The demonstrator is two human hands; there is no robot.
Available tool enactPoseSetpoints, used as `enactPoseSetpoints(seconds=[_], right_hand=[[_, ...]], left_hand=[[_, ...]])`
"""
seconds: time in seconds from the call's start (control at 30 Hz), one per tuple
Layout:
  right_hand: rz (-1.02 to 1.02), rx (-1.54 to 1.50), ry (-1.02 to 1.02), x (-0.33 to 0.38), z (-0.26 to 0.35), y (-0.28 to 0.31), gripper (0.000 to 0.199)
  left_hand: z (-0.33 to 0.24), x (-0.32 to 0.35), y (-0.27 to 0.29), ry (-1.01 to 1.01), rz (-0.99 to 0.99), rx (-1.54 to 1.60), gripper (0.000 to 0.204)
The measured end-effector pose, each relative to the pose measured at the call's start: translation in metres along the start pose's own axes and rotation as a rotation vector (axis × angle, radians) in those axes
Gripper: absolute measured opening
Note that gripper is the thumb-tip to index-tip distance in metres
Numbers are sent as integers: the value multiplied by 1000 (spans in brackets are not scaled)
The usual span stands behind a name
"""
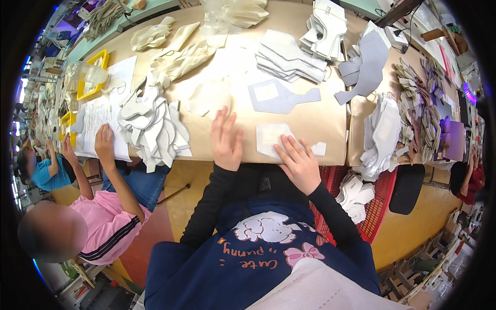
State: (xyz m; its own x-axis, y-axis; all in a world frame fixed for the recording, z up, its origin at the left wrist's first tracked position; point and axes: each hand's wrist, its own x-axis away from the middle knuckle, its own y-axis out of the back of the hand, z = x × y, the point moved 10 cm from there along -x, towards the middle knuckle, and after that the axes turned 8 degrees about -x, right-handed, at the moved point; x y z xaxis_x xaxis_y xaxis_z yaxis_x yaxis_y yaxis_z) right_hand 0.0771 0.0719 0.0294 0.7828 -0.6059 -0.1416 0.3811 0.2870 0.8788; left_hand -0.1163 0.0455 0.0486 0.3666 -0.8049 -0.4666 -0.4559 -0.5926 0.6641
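My left hand (pixel 226 140) lies flat on the brown paper-covered table (pixel 310 124), fingers spread, holding nothing. My right hand (pixel 298 163) rests near the table's front edge with its fingertips pressing on a small white square fabric piece (pixel 268 138). Just beyond it lies a grey shaped fabric piece (pixel 281 97) with a white square patch on it.
Stacks of white and grey cut fabric pieces (pixel 152 126) cover the table, with more at the back (pixel 289 57) and right (pixel 382 132). A person in pink (pixel 106 217) sits at my left, hands on a paper sheet. A red basket (pixel 374 206) of pieces stands at my right.
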Motion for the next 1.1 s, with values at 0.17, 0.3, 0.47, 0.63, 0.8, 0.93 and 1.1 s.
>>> enactPoseSetpoints(seconds=[0.17, 0.3, 0.47, 0.63, 0.8, 0.93, 1.1], right_hand=[[-215, -162, 46, -3, 8, 44, 34], [-757, -338, 73, 4, -13, 139, 32], [-1369, -193, 240, -18, -38, 191, 39], [-191, 325, -210, -131, -63, 64, 42], [-201, -209, 16, -96, -4, 8, 36], [-146, -365, 86, -74, 24, 4, 32], [-291, -509, 73, -63, 34, 45, 46]], left_hand=[[43, -6, 38, 185, -273, -12, 33], [65, -2, 38, 359, -316, 79, 33], [56, -6, 22, 279, -181, 16, 29], [34, -8, 10, 44, -81, -167, 26], [45, -6, 11, 140, -111, -171, 31], [56, 9, 29, 266, -289, 23, 27], [54, 41, 51, 289, -548, 283, 18]])
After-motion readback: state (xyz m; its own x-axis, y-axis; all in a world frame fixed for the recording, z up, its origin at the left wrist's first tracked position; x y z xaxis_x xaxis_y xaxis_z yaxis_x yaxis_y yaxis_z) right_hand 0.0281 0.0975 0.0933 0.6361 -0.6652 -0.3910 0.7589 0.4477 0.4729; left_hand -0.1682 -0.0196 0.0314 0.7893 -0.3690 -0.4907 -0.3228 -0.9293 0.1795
